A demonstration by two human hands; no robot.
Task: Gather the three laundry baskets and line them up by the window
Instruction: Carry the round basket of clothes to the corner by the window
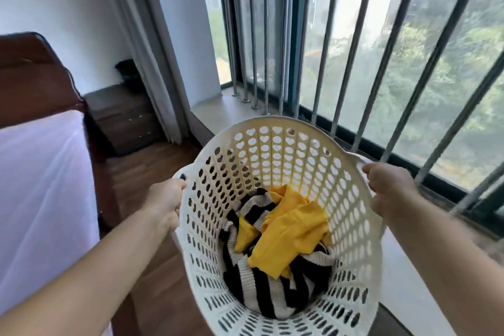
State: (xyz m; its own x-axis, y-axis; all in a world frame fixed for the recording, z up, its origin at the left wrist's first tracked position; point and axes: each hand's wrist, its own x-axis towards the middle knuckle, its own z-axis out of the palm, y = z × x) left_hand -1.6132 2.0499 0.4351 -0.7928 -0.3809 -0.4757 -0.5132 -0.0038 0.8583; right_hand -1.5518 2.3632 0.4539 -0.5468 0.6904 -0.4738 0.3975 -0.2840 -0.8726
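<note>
Two bare forearms reach forward from the bottom of the frame, both hands closed on a round white laundry basket (272, 150) with heart-shaped and oval cut-outs. The left hand (163, 202) is curled tight around the rim at the basket's left handle; the right hand (390, 188) is clenched on the opposite rim. Inside lie a yellow garment (289, 229) and a black-and-white striped knit (261, 286) beneath it. The basket is held over the wooden floor (152, 172), just beside the pale window ledge (218, 114). To the left stands a bed (41, 172) with a white sheet and dark headboard, then a dark nightstand (122, 114). Beyond hang grey curtains (152, 63), and metal bars (351, 43) cross the window (425, 71).
</note>
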